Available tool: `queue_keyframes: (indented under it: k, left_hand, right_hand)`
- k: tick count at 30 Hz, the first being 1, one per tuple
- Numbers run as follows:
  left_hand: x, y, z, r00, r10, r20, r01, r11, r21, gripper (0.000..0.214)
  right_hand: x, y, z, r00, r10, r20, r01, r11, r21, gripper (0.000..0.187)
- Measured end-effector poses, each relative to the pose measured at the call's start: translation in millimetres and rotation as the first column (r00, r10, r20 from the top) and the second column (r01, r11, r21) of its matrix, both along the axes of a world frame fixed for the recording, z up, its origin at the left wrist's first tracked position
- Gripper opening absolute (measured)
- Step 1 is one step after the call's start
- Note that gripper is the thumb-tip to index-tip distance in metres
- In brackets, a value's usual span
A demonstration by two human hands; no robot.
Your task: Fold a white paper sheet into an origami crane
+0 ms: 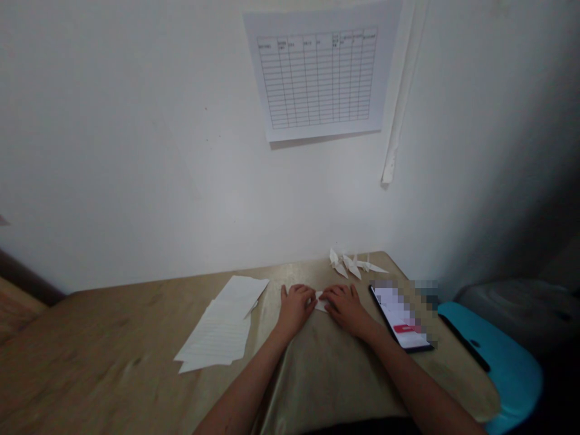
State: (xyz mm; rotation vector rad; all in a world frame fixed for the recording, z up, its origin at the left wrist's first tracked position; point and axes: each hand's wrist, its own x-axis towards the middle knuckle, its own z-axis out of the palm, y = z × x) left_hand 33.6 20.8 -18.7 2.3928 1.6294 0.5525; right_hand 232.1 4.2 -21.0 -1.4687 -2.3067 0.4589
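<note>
A small folded piece of white paper [321,306] lies on the table between my two hands, partly covered by their fingers. My left hand [295,307] is closed at its left side, fingertips pressed on the paper's edge. From the right, my right hand [345,307] bends over it, with its fingers closed on the other side. Just beyond my right hand, several folded white paper cranes [351,264] sit near the table's back edge. Left of my left hand lies a loose stack of lined paper sheets [222,329].
A phone [410,338] with a lit, partly blurred screen lies right of my right forearm. The brown table [113,338] meets a white wall, where a printed grid sheet [319,78] hangs. A teal chair [507,362] stands beyond the table's right edge.
</note>
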Motion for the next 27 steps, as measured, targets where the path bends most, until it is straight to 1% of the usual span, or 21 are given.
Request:
queue_keyframes:
  k: [7,13,22,27]
  left_hand:
    - [2.4,-1.2,2.5,0.999,0.021,-0.027,-0.021,1.000,-0.010,0.014]
    - [3.0,-1.3,2.0,0.999,0.024,-0.031,-0.024,1.000,0.003,0.013]
    - [4.1,-0.5,-2.6,0.999,0.048,-0.020,-0.048,0.999,-0.002,0.012]
    - [0.9,-0.2,-2.0,1.000,0.005,0.003,-0.005,0.999,-0.036,0.011]
  right_hand:
    - [-0.4,1.7,-0.4,1.000,-0.003,0.001,0.003,1.000,-0.015,0.037]
    - [-1.3,2.6,-1.6,1.000,-0.009,0.007,0.009,1.000,-0.001,0.035]
    - [-2.2,3.6,-2.7,1.000,-0.020,-0.015,0.019,1.000,-0.009,0.032]
    - [-3.3,1.7,-0.7,1.000,-0.026,-0.014,0.026,1.000,0.002,0.033]
